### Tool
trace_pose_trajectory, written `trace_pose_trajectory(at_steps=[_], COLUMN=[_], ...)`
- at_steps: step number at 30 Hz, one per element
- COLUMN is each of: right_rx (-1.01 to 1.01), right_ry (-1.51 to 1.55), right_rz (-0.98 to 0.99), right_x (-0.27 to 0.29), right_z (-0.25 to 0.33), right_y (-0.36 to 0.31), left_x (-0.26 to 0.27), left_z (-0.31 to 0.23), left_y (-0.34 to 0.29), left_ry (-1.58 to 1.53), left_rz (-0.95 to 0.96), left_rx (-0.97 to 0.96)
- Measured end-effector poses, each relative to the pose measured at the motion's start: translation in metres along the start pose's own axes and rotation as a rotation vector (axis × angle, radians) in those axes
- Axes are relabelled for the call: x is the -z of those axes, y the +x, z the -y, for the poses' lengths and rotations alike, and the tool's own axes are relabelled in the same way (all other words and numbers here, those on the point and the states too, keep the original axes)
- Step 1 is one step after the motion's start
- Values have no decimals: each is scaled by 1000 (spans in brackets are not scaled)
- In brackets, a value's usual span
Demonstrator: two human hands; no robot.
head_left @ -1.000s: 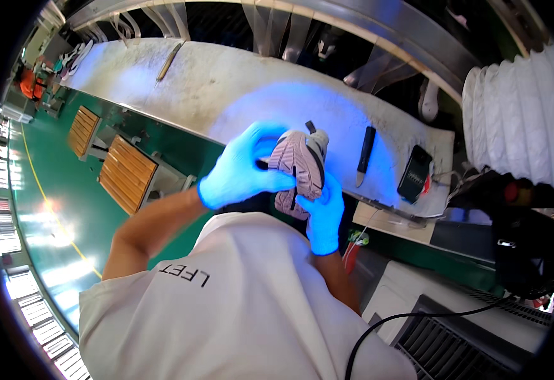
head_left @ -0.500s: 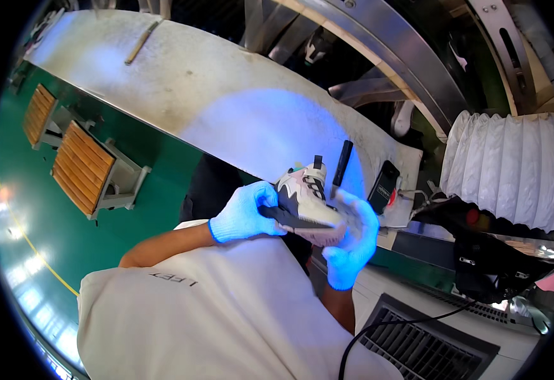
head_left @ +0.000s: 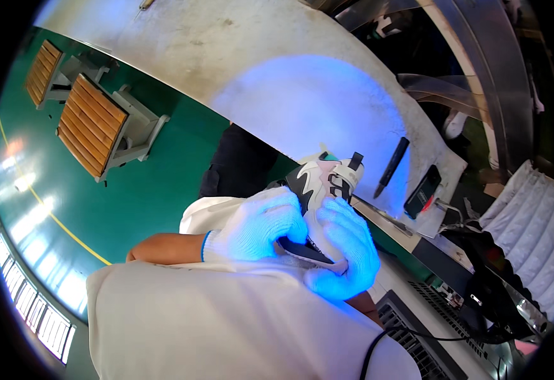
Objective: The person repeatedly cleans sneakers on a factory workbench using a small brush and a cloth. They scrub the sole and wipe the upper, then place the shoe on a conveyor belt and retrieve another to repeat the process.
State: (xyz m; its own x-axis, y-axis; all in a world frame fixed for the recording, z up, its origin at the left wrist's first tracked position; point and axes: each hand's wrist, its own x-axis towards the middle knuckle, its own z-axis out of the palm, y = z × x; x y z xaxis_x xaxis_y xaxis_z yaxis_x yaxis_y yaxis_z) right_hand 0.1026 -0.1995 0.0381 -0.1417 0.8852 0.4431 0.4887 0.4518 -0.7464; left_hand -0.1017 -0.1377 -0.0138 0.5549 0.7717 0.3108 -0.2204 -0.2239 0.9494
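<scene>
Against my chest I hold a sneaker point(head_left: 318, 183) in white, grey, pale pink and black, its heel loop pointing away from me. My left hand point(head_left: 267, 221), in a white knitted glove lit blue, grips the sneaker's left side near the sole. The gloved right hand point(head_left: 347, 247) is wrapped round its right side and front, so the toe is mostly hidden. Beyond the right hand, a black pen-like tool point(head_left: 392, 168) with a narrow tip lies on the worktable point(head_left: 182, 57), touched by neither hand.
A black phone point(head_left: 423, 192) lies at the table's right end. Further right are a white ribbed duct point(head_left: 530, 221) and a black bag point(head_left: 489, 304). A black cable point(head_left: 410, 335) runs past my right side. Wooden-slatted stands point(head_left: 91, 126) are on the green floor at left.
The right hand, earlier open beside the toe, has closed round the sneaker. The sneaker has been turned and drawn nearer my chest. The view has shifted, so the table's right end appears further right.
</scene>
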Motion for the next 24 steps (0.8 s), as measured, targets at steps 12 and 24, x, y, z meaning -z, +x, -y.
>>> trace_pose_trajectory(at_steps=[12, 24], right_rx=[-56, -163], right_ry=[38, 171], right_rz=[-81, -227], right_x=[0, 11], right_z=[0, -7], right_y=[5, -74], left_x=[11, -24], left_z=[-9, 8], left_y=[34, 52], left_ry=[296, 99], left_rz=[280, 468], left_rx=[-383, -150])
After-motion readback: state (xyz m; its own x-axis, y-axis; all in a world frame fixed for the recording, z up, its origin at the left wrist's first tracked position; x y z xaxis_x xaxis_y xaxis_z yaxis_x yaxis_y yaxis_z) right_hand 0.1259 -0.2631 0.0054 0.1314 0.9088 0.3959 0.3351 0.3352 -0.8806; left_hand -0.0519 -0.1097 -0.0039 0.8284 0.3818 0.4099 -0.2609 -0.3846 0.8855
